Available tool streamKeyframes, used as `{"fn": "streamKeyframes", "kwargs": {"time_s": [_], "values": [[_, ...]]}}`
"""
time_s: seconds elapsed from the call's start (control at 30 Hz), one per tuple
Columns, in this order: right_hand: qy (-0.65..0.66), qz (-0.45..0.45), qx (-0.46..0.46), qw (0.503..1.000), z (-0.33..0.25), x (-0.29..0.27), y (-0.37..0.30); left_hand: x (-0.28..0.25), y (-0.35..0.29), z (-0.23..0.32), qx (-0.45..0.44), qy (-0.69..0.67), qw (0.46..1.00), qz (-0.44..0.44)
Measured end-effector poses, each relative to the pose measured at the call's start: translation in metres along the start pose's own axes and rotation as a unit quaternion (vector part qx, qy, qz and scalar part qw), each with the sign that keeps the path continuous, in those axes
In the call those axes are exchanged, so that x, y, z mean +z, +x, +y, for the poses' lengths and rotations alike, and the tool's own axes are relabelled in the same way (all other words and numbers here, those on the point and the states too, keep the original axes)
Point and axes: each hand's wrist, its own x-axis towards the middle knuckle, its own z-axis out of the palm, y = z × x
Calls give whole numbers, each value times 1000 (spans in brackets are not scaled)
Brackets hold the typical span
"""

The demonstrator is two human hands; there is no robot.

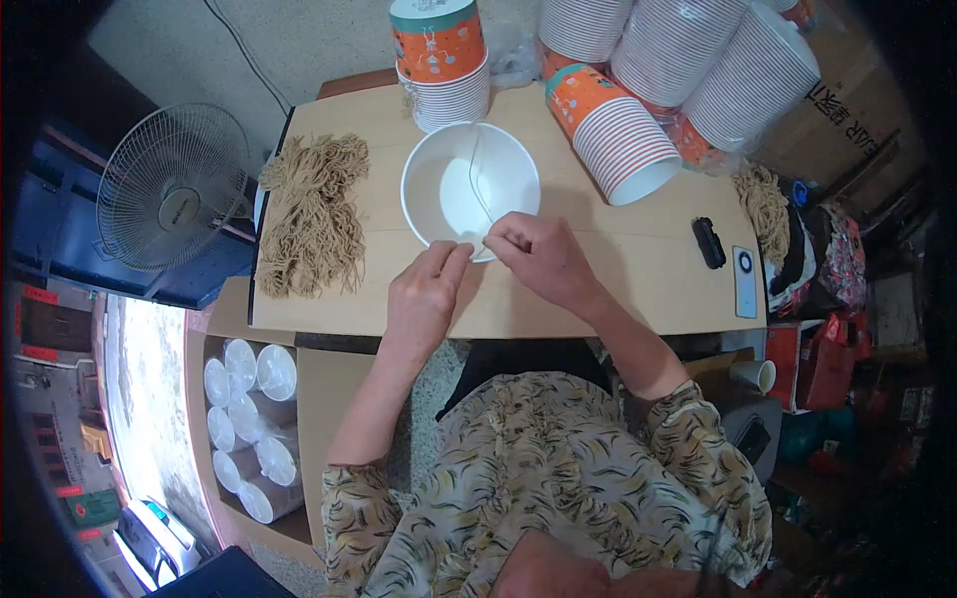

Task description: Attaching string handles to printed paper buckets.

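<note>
A large white paper bucket (429, 184) stands on the table, its mouth facing up at me. A thin pale string (473, 171) runs from its far rim down across the inside to my right hand (546, 257). The fingers of that hand are pinched together on the string, just above the near rim. At the near left of the rim, my left hand (424, 297) is closed with its fingertips on the edge; its thumb is mostly hidden. Bundles of tan string (314, 224) lie left of the bucket.
Nested orange-patterned paper buckets (439, 50) stand behind, with another stack (613, 135) lying to the right. A black object (709, 243) and a phone (745, 281) lie near the right edge. A fan (179, 194) and a carton of wrapped cups (261, 429) are at left.
</note>
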Motion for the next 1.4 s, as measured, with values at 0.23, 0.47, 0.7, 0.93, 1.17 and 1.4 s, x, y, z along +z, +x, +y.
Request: {"fn": "streamKeyframes", "kwargs": {"time_s": [0.23, 0.47, 0.7, 0.93, 1.17, 1.4], "values": [[69, -6, 44, 997, -2, -4, 1, 2, -3, -2, 13, -15, 1000, 9], [16, 14, -7, 1000, 2, 3, -3, 2, -5, -1, 18, -25, 999, 19], [18, 8, -5, 1000, -1, 3, -2, 3, -5, -3, 26, -38, 998, 44], [16, 10, -9, 1000, -1, 3, -2, 1, -5, -3, 30, -33, 998, 48], [17, 5, -8, 1000, 1, 4, -1, 1, -4, -3, 31, -30, 998, 47], [-30, -3, -9, 999, 3, 7, -1, -1, -1, 0, 19, -39, 997, 56]]}}
